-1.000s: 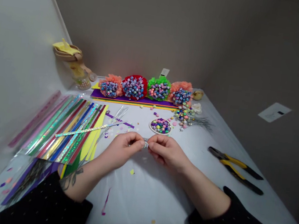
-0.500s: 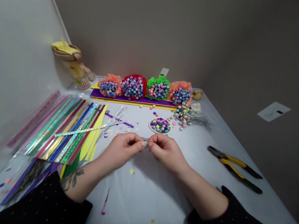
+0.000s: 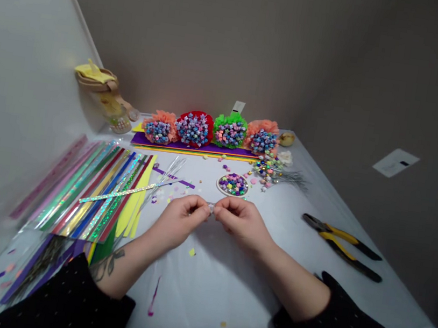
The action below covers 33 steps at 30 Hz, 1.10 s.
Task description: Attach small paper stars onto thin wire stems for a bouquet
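Observation:
Fingertip to fingertip over the middle of the white table, my left hand (image 3: pixel 183 216) and my right hand (image 3: pixel 241 219) both pinch a small silvery paper piece (image 3: pixel 211 208). Only a shiny bit of it shows between the fingers, so its exact shape is hard to make out. Just beyond my right hand sits a small round dish (image 3: pixel 219 188) filled with purple, pink and green folded paper stars (image 3: pixel 235 183). A glittery paper strip (image 3: pixel 117 193) lies left of my left hand, across the sleeve of coloured strips.
Clear-wrapped coloured paper strips (image 3: pixel 77 187) cover the left side. Several star-filled paper flowers (image 3: pixel 194 128) line the back. Loose stars (image 3: pixel 267 171) and thin wires (image 3: pixel 294 180) lie at back right. Yellow-handled pliers (image 3: pixel 341 246) rest at right. A vase (image 3: pixel 118 114) stands back left.
Both hands keep their pinch and have barely moved. The silvery piece shows a little differently between the fingertips. The whole view has shifted slightly.

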Each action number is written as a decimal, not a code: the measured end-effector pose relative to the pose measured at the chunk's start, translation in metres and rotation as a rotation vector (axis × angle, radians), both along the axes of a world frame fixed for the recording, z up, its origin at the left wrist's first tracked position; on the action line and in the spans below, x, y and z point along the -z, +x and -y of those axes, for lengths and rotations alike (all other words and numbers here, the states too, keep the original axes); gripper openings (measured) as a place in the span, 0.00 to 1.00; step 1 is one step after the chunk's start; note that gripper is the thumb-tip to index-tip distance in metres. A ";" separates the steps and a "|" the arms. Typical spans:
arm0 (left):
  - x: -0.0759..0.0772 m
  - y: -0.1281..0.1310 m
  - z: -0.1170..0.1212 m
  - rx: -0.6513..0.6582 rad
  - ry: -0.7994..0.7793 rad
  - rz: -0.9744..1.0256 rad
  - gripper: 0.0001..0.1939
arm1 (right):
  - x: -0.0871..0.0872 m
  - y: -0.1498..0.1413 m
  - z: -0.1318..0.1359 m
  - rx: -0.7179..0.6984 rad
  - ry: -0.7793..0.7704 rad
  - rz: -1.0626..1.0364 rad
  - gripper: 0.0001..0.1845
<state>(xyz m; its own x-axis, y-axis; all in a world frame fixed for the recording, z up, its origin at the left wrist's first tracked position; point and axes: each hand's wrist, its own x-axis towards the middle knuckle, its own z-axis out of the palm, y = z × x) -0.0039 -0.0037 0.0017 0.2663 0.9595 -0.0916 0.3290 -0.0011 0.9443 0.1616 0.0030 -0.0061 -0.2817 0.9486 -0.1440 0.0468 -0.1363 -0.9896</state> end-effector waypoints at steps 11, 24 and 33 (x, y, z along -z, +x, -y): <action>0.002 0.000 0.004 0.042 0.372 -0.223 0.08 | -0.004 0.007 -0.007 -0.107 0.048 0.087 0.05; 0.009 -0.006 0.005 0.029 0.985 -0.281 0.08 | 0.001 0.000 0.001 -0.078 -0.122 -0.089 0.06; 0.010 -0.005 0.005 0.070 0.996 -0.302 0.10 | 0.002 -0.001 0.002 -0.065 -0.114 -0.110 0.07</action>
